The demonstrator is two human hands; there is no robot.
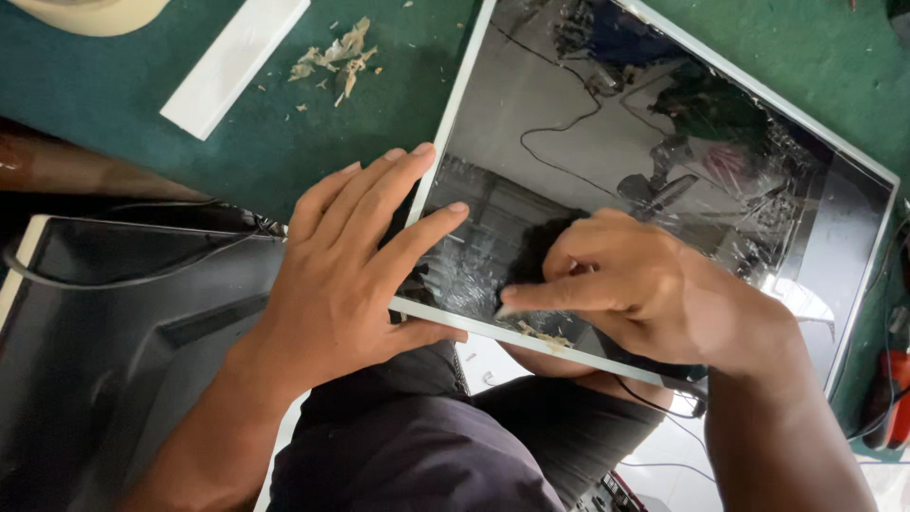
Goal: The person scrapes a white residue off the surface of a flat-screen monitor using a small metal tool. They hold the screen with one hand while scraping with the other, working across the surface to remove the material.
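Observation:
A flat glossy display panel (pixel 607 133) with a thin white rim lies tilted on a green table, its near corner overhanging my lap. My left hand (pixel 355 261) grips that near left corner, fingers spread on the glass and thumb under the rim. My right hand (pixel 630 284) rests on the panel near its front edge, its index finger pressing on the glass close to the rim. A few pale residue scraps (pixel 542 334) lie on the edge below that finger. The panel's surface looks smeared and reflects the room.
A white flat strip (pixel 232 64) and a small pile of pale scrapings (pixel 336 55) lie on the green table (pixel 104 95) at the back left. A dark monitor casing (pixel 114 332) sits at the left, with a cable. A red tool (pixel 891 403) is at the right edge.

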